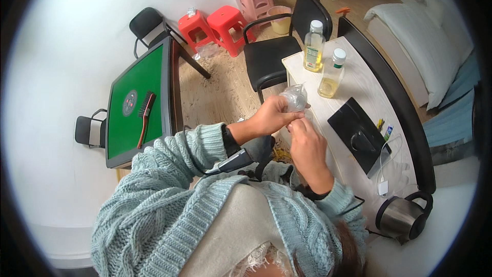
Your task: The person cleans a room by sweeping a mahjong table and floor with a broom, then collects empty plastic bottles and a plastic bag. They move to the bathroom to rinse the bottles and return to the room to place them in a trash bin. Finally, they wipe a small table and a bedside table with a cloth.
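Crumpled clear plastic (296, 98), which looks like a thin bag, bulges from the grip of my left hand (271, 114). My right hand (308, 146) meets the left thumb just below it, its fingertips pinched together at the lower end of the plastic. What lies between those fingertips is mostly hidden. Both hands are in the air at the left edge of a pale wooden desk (369, 79). Beyond them on the desk stand two clear bottles with white caps, one (313, 52) farther off and one (331, 79) nearer, each holding some yellow liquid.
A black flat case (355, 130), a white charger (383, 187) with cable and a steel electric kettle (401, 217) lie along the desk. Left, a brush (146, 113) rests on a green-topped table (150, 73). A black chair (269, 55), red stools (228, 27) and floor debris (215, 69) are ahead.
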### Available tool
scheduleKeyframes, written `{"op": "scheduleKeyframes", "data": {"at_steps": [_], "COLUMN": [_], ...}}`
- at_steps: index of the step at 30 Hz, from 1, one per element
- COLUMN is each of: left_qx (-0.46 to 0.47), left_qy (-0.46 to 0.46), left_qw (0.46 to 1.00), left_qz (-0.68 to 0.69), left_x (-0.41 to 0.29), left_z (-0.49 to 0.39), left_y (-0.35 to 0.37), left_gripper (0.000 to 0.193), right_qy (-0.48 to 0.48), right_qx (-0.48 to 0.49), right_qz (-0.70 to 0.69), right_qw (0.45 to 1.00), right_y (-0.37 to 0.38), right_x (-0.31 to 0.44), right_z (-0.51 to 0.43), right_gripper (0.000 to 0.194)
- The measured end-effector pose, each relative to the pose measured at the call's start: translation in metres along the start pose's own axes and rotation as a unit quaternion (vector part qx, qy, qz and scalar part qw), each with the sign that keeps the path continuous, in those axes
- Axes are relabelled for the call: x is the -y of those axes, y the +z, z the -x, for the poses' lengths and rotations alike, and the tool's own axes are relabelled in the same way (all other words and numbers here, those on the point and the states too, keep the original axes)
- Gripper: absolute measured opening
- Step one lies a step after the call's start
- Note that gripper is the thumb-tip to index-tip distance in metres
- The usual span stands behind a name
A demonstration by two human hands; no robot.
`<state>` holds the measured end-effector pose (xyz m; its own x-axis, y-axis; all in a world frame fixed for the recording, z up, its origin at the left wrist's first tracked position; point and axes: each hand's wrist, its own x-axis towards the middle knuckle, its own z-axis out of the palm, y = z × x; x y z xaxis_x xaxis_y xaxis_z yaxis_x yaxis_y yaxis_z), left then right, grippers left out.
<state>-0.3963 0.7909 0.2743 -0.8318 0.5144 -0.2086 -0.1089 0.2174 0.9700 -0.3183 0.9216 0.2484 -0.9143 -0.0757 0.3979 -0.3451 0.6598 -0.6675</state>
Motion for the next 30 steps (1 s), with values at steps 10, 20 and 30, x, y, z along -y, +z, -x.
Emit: {"op": "scheduleKeyframes", "data": {"at_steps": [10, 20, 30], "left_qx": [0.234, 0.513, 0.313], "left_qy": [0.266, 0.073, 0.058], "left_qw": [0.877, 0.854, 0.939], "left_qz": [-0.324, 0.049, 0.129], "left_x": [-0.009, 0.004, 0.007], "left_z": [0.002, -0.019, -0.034], "left_y": [-0.001, 0.002, 0.012], "left_gripper": [0.016, 0.01, 0.018], "right_qy": [0.18, 0.12, 0.095], "right_qx": [0.075, 0.18, 0.134], "right_qz": [-0.099, -0.279, -0.136], "right_qw": [0.976, 0.936, 0.977], "right_y": [-0.066, -0.083, -0.086], "right_x": [-0.012, -0.008, -0.001], "right_z": [0.002, -0.014, -0.014], "right_gripper": [0.009, 0.032, 0.011]}}
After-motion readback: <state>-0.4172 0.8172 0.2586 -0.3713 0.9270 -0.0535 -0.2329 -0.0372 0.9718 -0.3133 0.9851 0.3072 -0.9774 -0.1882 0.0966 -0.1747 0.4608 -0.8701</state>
